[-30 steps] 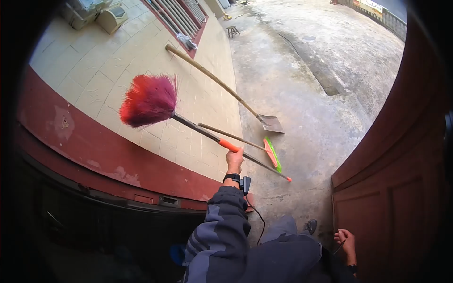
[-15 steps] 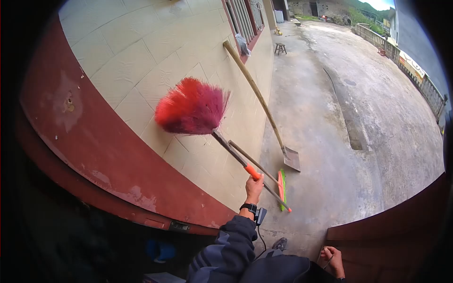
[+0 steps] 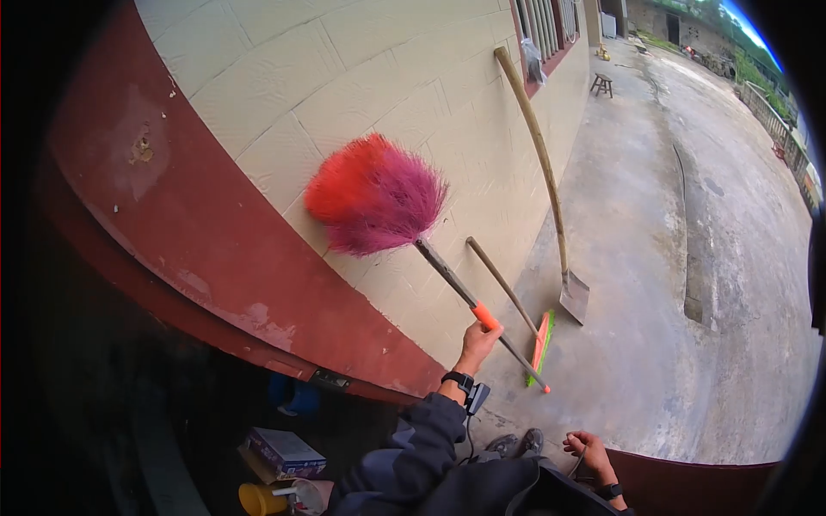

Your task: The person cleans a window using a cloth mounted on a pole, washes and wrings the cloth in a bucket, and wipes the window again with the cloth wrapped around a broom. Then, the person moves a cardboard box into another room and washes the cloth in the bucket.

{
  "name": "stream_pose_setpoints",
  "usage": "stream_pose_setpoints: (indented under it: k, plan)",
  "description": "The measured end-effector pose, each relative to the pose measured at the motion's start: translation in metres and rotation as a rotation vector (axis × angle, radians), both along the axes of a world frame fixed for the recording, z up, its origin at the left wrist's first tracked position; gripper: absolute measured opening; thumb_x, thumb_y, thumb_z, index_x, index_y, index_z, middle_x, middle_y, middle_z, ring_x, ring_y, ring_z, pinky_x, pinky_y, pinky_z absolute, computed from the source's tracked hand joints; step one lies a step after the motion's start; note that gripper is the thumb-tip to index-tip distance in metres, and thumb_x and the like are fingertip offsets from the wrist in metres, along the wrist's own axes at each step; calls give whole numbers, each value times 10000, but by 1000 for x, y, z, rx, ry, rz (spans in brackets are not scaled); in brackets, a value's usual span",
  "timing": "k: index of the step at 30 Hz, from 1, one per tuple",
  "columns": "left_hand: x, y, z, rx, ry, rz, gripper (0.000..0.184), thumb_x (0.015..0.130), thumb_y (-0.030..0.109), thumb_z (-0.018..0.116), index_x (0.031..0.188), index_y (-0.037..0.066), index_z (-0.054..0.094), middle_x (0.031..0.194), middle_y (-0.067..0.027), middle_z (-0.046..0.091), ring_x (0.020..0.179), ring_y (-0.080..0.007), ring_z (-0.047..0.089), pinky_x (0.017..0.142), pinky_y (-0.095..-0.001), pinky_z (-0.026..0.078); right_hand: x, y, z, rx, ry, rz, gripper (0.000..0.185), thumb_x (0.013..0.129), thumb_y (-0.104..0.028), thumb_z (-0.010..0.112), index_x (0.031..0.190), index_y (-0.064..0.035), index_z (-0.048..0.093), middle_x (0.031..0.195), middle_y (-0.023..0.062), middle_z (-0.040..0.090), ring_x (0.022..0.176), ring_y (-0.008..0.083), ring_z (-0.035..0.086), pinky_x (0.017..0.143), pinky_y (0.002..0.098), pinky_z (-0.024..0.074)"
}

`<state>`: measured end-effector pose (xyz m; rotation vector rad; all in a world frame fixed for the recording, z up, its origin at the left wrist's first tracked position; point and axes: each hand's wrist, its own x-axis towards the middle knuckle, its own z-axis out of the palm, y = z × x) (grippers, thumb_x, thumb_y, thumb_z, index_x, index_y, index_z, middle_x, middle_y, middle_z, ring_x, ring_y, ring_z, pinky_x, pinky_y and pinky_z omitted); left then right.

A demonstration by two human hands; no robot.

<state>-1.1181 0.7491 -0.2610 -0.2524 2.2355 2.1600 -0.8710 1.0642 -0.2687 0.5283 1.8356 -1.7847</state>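
Note:
My left hand [image 3: 478, 346] is closed around the grey handle of a broom [image 3: 379, 202], just by its orange sleeve. Red and purple bristles fan out at the raised end, in front of the tiled wall. The handle's orange-tipped lower end slants down over the concrete, close to a pink and green push broom [image 3: 540, 348] leaning on the wall. At the lower right, beside the dark red door panel, my right hand [image 3: 587, 454] has its fingers curled; a thin dark cord runs by it, and what it grips is unclear.
A shovel [image 3: 575, 295] leans on the wall [image 3: 344, 95] beyond the push broom. The red door frame [image 3: 172, 198] curves along my left. Inside the dark doorway are a box [image 3: 286, 453] and a yellow container [image 3: 261, 499]. A stool [image 3: 601, 83] stands farther along the wall.
The view has turned left and down, so the wall, shovel and brooms appear farther right. The box and yellow container have come into view. My left hand still holds the broom.

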Motion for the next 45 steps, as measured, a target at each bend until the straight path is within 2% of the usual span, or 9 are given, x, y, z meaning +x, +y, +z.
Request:
stream_pose_setpoints:
  k: [10, 18, 23, 28, 33, 36, 37, 40, 45]
  plan:
    - [33, -3, 1, 82, 25, 70, 312, 825, 147, 690, 1090, 22, 584, 933, -22, 633, 846, -96, 585, 764, -254, 472, -92, 15, 12, -20, 118, 149, 358, 921, -275, 588, 1139, 9, 590, 961, 94, 672, 842, 173, 649, 756, 286, 480]
    - [110, -24, -17, -259, -86, 21, 424, 805, 239, 705, 1153, 36, 574, 996, -121, 680, 953, -215, 651, 774, -332, 530, -201, -105, 74, 31, 619, 425, 642, 881, -310, 650, 1405, -58, 377, 1300, 208, 508, 1183, 305, 516, 967, 409, 409]
    - [280, -101, -35, -529, -429, -267, 427, 730, 321, 710, 1059, 57, 646, 973, -135, 691, 943, -260, 657, 828, -350, 502, -215, -151, 88, -16, 581, 462, 638, 906, -286, 624, 1429, -55, 339, 1278, 285, 488, 1158, 260, 521, 936, 346, 447]
    - [533, -187, -150, -258, -764, 451, 346, 718, 252, 752, 951, 16, 654, 856, -116, 676, 845, -232, 643, 754, -367, 499, -195, -113, 35, 200, 308, 653, 576, 894, -323, 633, 1309, 41, 468, 1146, 149, 619, 1017, 185, 608, 803, 301, 486]
    - [697, -165, -234, -269, -820, 629, 303, 760, 280, 708, 905, 18, 665, 829, -123, 677, 801, -251, 644, 722, -404, 496, -128, -75, -12, 464, 153, 988, 411, 863, -311, 642, 1078, 38, 637, 854, 113, 688, 749, 153, 655, 607, 278, 497]
    - [677, -133, -210, -254, -857, 603, 294, 786, 313, 682, 920, 51, 680, 849, -134, 686, 805, -276, 654, 719, -416, 502, -99, -111, 5, 467, -4, 1205, 350, 843, -283, 647, 984, 36, 667, 809, 111, 690, 728, 147, 654, 610, 277, 507]
    - [652, -124, -180, -199, -840, 601, 304, 799, 322, 671, 953, 60, 678, 863, -137, 688, 799, -277, 660, 718, -418, 506, -85, -120, 8, 451, 279, 1214, 324, 847, -263, 636, 994, 23, 664, 783, 114, 689, 714, 148, 655, 629, 278, 515]
    - [593, -101, -96, -42, -772, 625, 336, 840, 322, 641, 1042, 53, 658, 893, -134, 695, 767, -253, 675, 702, -406, 521, -108, -158, -54, 229, 218, 1271, 325, 855, -250, 625, 1017, 31, 654, 779, 124, 691, 711, 160, 663, 643, 282, 520]
    - [624, -64, -82, 12, -823, 794, 322, 855, 291, 635, 1036, 25, 653, 881, -136, 694, 740, -234, 675, 677, -376, 523, -111, -255, -57, 170, 275, 1456, 327, 891, -223, 594, 1053, 60, 622, 866, 124, 693, 740, 171, 676, 651, 285, 527]
